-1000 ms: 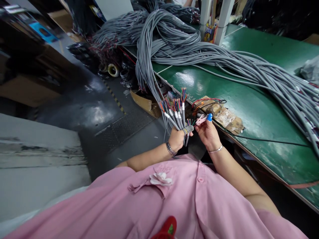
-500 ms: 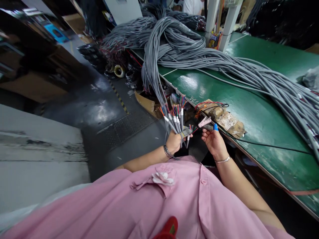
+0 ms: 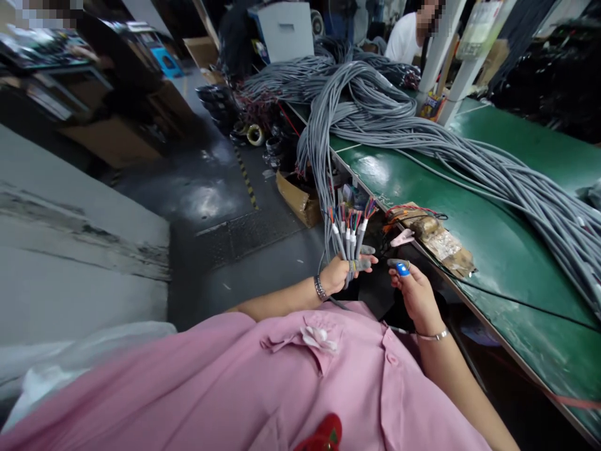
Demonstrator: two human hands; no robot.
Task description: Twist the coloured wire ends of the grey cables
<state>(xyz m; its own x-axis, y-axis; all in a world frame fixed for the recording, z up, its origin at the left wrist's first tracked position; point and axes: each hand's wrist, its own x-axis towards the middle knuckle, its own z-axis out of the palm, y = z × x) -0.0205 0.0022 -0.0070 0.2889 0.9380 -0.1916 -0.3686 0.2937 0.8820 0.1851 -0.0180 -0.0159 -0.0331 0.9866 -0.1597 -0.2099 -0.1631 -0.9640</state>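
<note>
My left hand (image 3: 345,270) grips a bundle of grey cables (image 3: 348,245). Their upper ends have white sleeves and fan out into thin coloured wires (image 3: 353,217). Grey covers sit on some of its fingertips. Just to the right, my right hand (image 3: 414,285) has thumb and fingers drawn together in a pinch. Blue wrapping covers its thumb and a grey cover one finger; anything between them is too small to make out. Beyond that hand, a pink clip-like piece (image 3: 402,237) sticks out at the table edge, beside a brown taped block (image 3: 434,233) with red and black leads.
A thick heap of grey cables (image 3: 370,88) lies across the green table (image 3: 521,250) and hangs over its edge. A cardboard box (image 3: 300,197) stands on the floor below. White posts (image 3: 462,88) rise from the table. A person in white (image 3: 404,37) is behind it.
My right hand has drawn back from the pink piece. The coloured wires between the hands no longer show there, and my left-hand fingers reach out more. The camera view has shifted.
</note>
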